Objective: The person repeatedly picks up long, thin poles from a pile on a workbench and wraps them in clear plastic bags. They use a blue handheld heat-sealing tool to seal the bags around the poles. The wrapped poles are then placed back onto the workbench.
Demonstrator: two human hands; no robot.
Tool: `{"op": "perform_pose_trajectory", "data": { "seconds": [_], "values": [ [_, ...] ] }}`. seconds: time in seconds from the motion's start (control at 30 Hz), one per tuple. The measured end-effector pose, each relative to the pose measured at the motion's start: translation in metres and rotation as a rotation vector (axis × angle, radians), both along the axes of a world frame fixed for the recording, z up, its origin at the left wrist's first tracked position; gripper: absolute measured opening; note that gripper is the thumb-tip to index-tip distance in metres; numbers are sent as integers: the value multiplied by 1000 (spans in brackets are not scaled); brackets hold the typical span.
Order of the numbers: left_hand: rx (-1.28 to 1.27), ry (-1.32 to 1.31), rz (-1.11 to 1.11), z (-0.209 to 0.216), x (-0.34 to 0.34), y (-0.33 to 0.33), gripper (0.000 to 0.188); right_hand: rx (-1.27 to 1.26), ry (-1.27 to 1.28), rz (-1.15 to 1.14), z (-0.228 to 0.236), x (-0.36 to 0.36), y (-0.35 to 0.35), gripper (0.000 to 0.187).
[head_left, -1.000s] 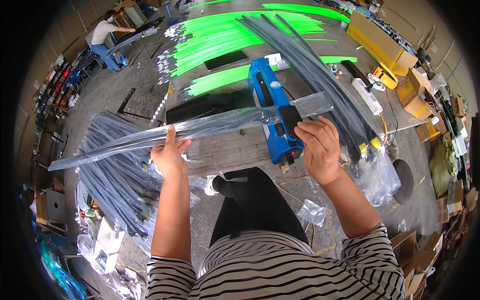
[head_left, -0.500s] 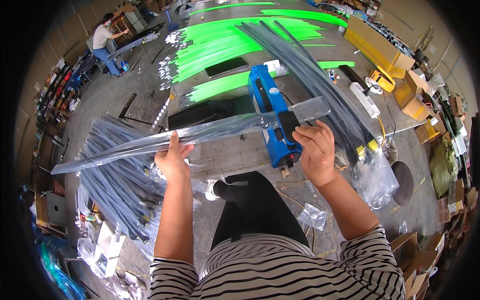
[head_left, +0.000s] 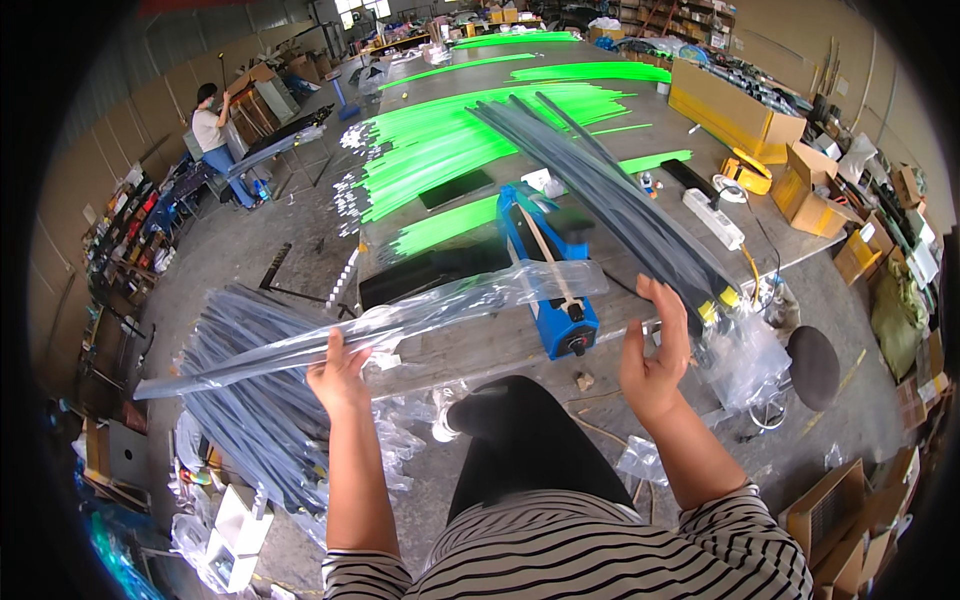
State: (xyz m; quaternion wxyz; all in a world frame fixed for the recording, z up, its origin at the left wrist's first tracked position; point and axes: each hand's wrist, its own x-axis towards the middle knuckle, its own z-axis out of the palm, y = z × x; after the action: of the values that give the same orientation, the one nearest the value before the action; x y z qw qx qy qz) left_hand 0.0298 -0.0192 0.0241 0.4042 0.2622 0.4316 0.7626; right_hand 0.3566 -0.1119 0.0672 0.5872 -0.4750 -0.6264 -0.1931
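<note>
My left hand (head_left: 340, 385) pinches a long clear plastic sleeve (head_left: 440, 310) from below, near its middle. Whether anything lies inside the sleeve is hard to make out. Its right end rests across a blue impulse sealer (head_left: 548, 335), whose lever is raised. To the right of the sealer, my right hand (head_left: 660, 365) is in the air, thumb and fingers apart, holding nothing. Beneath the sleeve's left part is a pile of dark rods in clear sleeves (head_left: 250, 400). More bagged dark rods (head_left: 610, 190) lie slantwise on the table, right of the sealer.
Bright green rods (head_left: 450, 145) cover much of the grey table (head_left: 440, 365). A black phone-like slab (head_left: 457, 189) lies on them. At the right are a white power strip (head_left: 712, 219) and cardboard boxes (head_left: 735, 110). A co-worker (head_left: 215, 140) stands far left.
My right hand has left the sealer's lever and opened, and the lever has swung up. The sleeve's right end has drawn back leftward. The view has tilted upward.
</note>
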Motion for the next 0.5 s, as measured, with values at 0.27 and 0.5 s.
{"op": "perform_pose_trajectory", "data": {
  "seconds": [0.27,0.5],
  "values": [
    [68,23,-32,0,-38,-44,13,-16,-152,162,17,-14,-37,37],
    [104,203,-189,22,17,-85,13,-444,-709,249,22,-71,-52,61]
  ]
}}
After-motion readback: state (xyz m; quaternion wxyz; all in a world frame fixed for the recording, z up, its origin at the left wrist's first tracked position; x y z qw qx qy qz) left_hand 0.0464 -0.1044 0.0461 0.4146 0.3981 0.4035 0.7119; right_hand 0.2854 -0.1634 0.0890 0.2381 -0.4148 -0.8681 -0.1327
